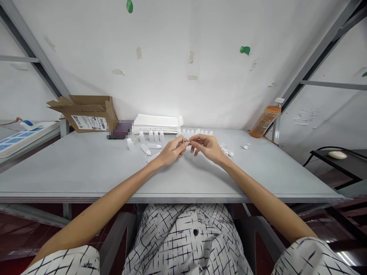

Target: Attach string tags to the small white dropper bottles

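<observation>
My left hand [174,149] and my right hand [208,147] meet above the middle of the table. Fingertips of both are pinched together around something small and pale, too small to name. To the left of my left hand, several small white bottles [151,136] stand upright, and others, such as one white bottle [145,149], lie on their sides. Behind the hands runs a row of similar white pieces [197,132], partly hidden by my fingers. Just right of my right hand lies a loose heap of small white parts [226,151].
On the grey table [86,168] an open cardboard box [88,114] stands back left, beside a dark purple item [122,130]. A stack of white sheets [157,123] lies against the wall. An orange drink bottle [265,120] leans back right; small white bits [245,147] lie nearer.
</observation>
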`<state>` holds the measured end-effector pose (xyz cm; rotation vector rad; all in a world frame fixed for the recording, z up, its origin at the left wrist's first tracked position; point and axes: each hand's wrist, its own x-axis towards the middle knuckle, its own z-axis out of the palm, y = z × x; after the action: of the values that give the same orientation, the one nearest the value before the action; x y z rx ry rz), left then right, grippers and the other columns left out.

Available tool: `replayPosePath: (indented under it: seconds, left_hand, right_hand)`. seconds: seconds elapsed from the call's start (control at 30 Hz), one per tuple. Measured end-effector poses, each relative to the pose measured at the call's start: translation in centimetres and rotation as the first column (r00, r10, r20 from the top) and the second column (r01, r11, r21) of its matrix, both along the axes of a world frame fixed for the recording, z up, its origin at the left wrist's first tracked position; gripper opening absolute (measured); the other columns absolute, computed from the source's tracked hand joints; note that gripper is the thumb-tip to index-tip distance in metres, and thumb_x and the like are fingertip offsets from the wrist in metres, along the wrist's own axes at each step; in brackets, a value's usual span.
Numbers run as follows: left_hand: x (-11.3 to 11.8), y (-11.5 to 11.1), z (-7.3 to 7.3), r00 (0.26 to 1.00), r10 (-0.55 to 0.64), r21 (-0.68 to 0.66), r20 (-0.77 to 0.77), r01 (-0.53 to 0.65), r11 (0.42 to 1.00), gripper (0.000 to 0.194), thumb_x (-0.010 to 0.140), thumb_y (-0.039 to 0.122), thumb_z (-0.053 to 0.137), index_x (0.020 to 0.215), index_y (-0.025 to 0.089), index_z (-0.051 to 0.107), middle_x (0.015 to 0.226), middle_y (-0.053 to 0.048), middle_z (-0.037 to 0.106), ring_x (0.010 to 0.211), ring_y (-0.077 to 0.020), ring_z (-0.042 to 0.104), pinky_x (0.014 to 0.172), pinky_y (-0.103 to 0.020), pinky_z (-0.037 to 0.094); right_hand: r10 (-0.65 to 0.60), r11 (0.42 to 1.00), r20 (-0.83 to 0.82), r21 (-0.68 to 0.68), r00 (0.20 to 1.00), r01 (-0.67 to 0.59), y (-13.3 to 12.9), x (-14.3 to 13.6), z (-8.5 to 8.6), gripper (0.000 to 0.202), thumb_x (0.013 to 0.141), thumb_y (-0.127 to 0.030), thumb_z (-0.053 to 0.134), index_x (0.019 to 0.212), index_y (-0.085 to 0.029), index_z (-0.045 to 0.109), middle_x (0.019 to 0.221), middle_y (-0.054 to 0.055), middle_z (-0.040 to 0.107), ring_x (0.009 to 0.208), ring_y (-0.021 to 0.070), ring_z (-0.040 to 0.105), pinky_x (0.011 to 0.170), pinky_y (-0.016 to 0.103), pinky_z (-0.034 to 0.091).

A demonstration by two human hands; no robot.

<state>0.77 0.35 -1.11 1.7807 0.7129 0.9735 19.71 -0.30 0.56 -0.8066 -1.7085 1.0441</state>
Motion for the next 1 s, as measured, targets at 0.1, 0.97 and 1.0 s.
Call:
replayPosePath:
  seconds: [0.1,0.97,1.0]
  left_hand:
    - [-0.1,0.0,0.0,0.999,0.016,0.049,-0.039,-0.014,0.999,0.028,0.093,0.046,0.053,0.104,0.021,0.050,0.066,0.006,0.042,0.050,-0.0073,0.038,0.048,-0.022,0.029]
    - [-7.4,4.5,2.9,0.395,0.877,0.545,0.274,-0.815,0.197,0.045,0.101,0.041,0.039,0.067,0.020,0.059,0.060,-0.002,0.062,0.056,-0.0139,0.053,0.061,-0.029,0.036]
    - [-7.5,4.6,2.9,0.394,0.878,0.541,0.273,-0.817,0.198,0.046,0.101,0.042,0.039,0.067,0.020,0.060,0.060,-0.002,0.063,0.056,-0.0140,0.053,0.061,-0.029,0.036]
  right_hand:
    - [-0.031,0.999,0.009,0.027,0.999,0.031,-0.1,0.0,-0.1,0.032,0.079,-0.047,0.075,0.085,-0.016,0.068,0.077,0.003,0.065,0.062,0.0145,0.064,0.050,0.028,0.055]
    - [-0.382,0.899,0.657,0.426,0.650,0.098,8.9,-7.1,1.4,0.015,0.083,-0.015,0.057,0.085,-0.017,0.071,0.087,0.004,0.075,0.076,0.0177,0.064,0.065,0.026,0.038]
    - [-0.384,0.899,0.659,0.426,0.647,0.101,9.0,-7.0,1.4,0.015,0.083,-0.016,0.056,0.086,-0.017,0.071,0.088,0.004,0.075,0.076,0.0178,0.064,0.065,0.026,0.038]
